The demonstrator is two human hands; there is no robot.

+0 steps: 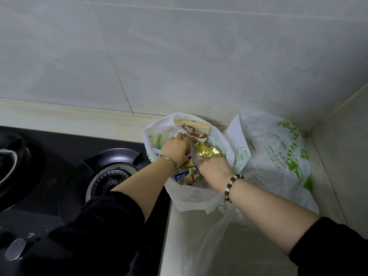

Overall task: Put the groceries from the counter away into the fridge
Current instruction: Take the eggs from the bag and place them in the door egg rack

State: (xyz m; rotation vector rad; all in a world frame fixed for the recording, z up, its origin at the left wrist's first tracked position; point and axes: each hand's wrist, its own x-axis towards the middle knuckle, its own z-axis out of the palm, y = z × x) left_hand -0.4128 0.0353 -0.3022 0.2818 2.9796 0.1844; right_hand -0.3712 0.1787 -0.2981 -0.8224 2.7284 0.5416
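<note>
Crinkled gold foil packet (209, 153), judged light, soft and slippery, best pinched at its bunched end: lay in the thin white green-printed plastic bag (191, 198) just beyond the right hand (215, 170), fingers curled, their hold not discernible; left hand (175, 149) pinched the bag's rim alongside.

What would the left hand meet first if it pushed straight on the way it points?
Probably the tan packet with the brown label, at the back of the open bag. The left hand points at it and looks close, though depth is unclear.
</note>
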